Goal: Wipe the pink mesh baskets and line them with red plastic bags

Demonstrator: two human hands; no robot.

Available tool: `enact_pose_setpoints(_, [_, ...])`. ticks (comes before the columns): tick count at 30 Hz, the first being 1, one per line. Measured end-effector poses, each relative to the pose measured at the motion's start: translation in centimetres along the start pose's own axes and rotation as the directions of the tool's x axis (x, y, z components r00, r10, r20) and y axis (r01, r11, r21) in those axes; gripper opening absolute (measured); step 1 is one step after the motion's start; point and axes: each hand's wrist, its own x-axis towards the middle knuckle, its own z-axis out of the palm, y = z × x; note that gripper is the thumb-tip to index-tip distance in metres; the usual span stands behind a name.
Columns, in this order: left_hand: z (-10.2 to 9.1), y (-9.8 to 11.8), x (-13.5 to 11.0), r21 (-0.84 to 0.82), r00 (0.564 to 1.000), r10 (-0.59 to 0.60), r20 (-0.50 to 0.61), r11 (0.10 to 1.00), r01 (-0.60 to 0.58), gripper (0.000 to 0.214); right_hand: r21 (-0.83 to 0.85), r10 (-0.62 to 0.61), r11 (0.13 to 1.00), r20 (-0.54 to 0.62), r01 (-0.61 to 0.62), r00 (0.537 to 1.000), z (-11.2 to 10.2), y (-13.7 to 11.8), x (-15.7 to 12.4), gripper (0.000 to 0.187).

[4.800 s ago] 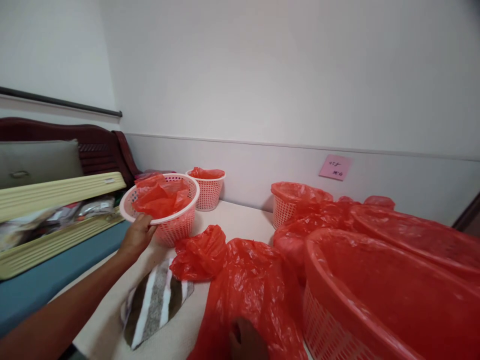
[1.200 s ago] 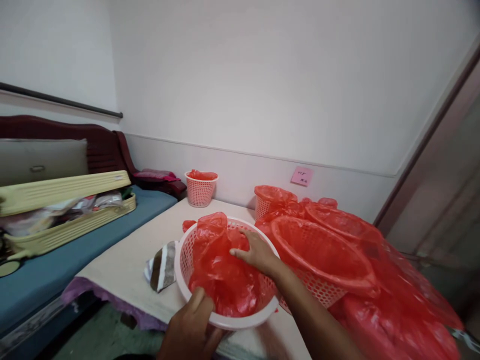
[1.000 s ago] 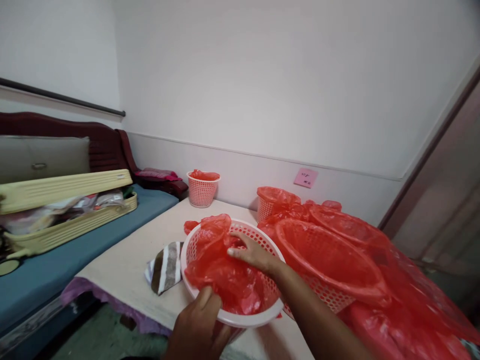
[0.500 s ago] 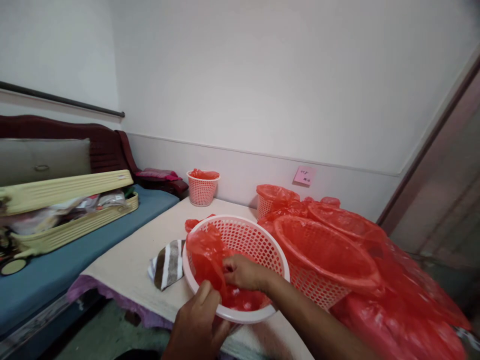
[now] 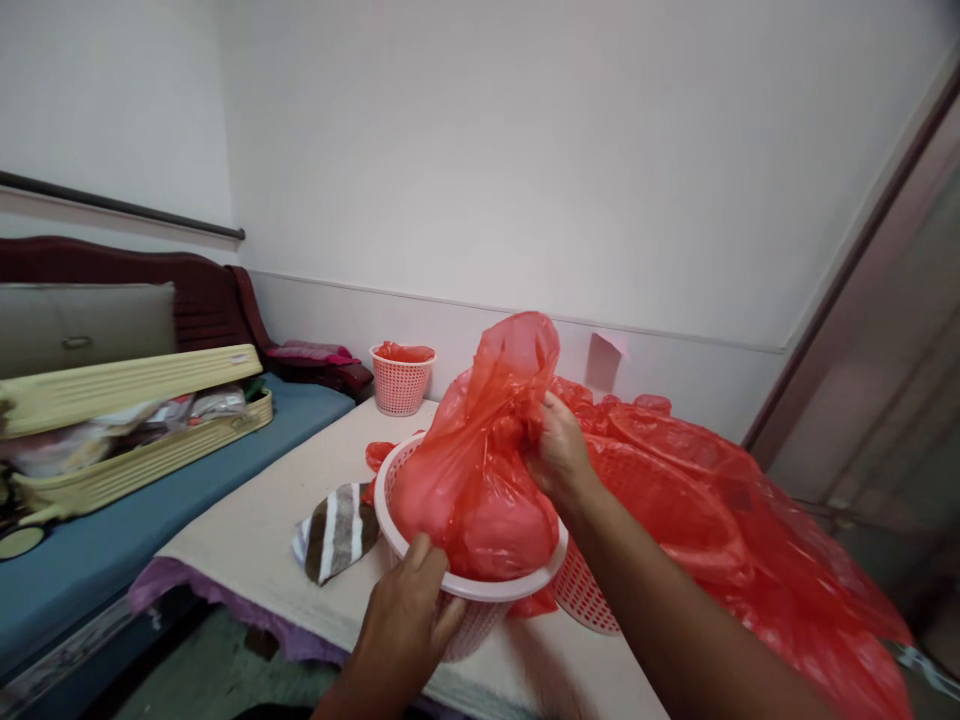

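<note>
In front of me a pale pink perforated plastic basket (image 5: 486,592) stands on the table. My left hand (image 5: 411,610) is closed around its near left rim, fingertips on the inner side. My right hand (image 5: 559,445) grips the gathered part of a thin red plastic bag (image 5: 480,480), above the basket's right side. The bag's lower part bulges inside the basket, and its top stands up past my fingers. A striped cloth (image 5: 341,532) in brown, grey and white lies just left of the basket.
Several larger baskets covered by red bags (image 5: 675,480) crowd the table's right side. A small bag-lined basket (image 5: 401,380) stands near the wall. On the bed at left lies an open pale yellow suitcase (image 5: 142,395). The table (image 5: 247,530) has a purple cloth edge.
My right hand has risen out of the basket, drawing the red bag up with it. My left hand stays at the near left rim, and the basket tilts slightly differently.
</note>
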Motion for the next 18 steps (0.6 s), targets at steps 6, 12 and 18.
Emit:
enact_pose_setpoints(6, [0.1,0.0,1.8,-0.02,1.0,0.021,0.0,1.0,-0.021,0.002,0.07,-0.17,0.983,-0.033,0.172,0.985,1.2,-2.3,0.8,0.015])
enact_pose_setpoints(12, [-0.6,-0.6,1.6,-0.213,0.999,0.044,-0.012,0.976,-0.045,0.029,0.021,-0.331,0.944,0.011,0.331,0.944,2.2,-4.8,0.7,0.014])
enact_pose_setpoints(18, [-1.9,-1.6,0.3,-0.349,0.997,-0.054,-0.059,0.937,0.03,0.054,0.043,-0.324,0.945,0.01,0.323,0.946,2.6,-4.6,-0.5,0.013])
